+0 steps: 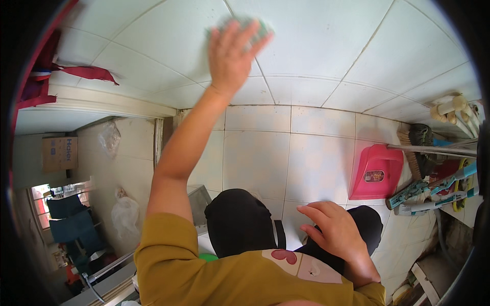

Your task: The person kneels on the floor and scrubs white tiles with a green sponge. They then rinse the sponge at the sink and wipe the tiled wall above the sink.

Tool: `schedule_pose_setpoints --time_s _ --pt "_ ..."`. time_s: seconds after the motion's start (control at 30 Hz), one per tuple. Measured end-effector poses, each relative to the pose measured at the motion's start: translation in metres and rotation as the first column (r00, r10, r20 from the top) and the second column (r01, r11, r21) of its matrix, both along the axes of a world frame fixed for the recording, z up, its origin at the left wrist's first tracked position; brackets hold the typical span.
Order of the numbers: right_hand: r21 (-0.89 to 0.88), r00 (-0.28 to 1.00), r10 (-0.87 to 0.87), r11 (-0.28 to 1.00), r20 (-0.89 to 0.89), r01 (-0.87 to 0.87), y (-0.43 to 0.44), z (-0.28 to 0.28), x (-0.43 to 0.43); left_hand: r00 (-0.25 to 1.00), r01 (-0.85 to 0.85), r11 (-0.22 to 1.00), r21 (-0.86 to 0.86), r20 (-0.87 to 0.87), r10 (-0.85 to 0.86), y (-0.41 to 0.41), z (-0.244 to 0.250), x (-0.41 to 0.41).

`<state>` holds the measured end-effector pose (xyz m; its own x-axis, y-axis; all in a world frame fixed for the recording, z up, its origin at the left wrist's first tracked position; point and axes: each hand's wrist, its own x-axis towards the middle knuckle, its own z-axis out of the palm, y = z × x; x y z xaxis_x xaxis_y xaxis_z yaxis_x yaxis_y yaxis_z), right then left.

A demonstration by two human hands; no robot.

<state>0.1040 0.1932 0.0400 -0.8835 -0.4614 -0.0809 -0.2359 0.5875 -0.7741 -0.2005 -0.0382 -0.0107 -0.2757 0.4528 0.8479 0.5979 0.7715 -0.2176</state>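
My left hand (pixel 231 53) reaches forward to the white wall tiles (pixel 306 42), fingers spread over a green cloth or pad (pixel 257 28) pressed against them. Motion blurs the fingertips and the green item, so its exact kind cannot be told. My right hand (pixel 331 229) is over my right knee, back of the hand up, with bent fingers apart and nothing seen in it. Both knees are bent, in black trousers.
A pink dustpan (pixel 377 172) is on the tiled floor at right, beside a broom (pixel 411 153) and several blue-handled cleaning tools (pixel 432 191). White pipes (pixel 455 111) stick out behind. At left are a doorway, a cardboard box (pixel 59 153), plastic bags (pixel 125 216) and red cloth (pixel 88 72).
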Motion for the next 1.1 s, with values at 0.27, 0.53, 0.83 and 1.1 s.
schedule_pose_setpoints --time_s 0.27,0.53,0.83,1.1 --pt "0.012 1.000 0.028 1.000 0.008 -0.028 -0.003 0.004 0.001 0.998 -0.046 0.964 -0.263 -0.043 0.035 -0.006 -0.012 0.006" --pt "0.009 1.000 -0.008 1.000 -0.014 0.008 -0.005 0.001 -0.003 0.996 -0.055 0.938 -0.342 0.048 0.076 -0.023 -0.062 0.018" --pt "0.060 0.999 0.034 0.998 0.014 -0.035 -0.006 -0.002 -0.005 0.951 0.012 0.998 0.066 -0.308 0.009 -0.018 0.102 -0.027" --pt "0.026 0.994 0.088 0.996 0.060 -0.090 -0.012 -0.009 -0.011 0.969 -0.070 0.958 -0.279 -0.248 -0.001 0.047 -0.005 -0.007"
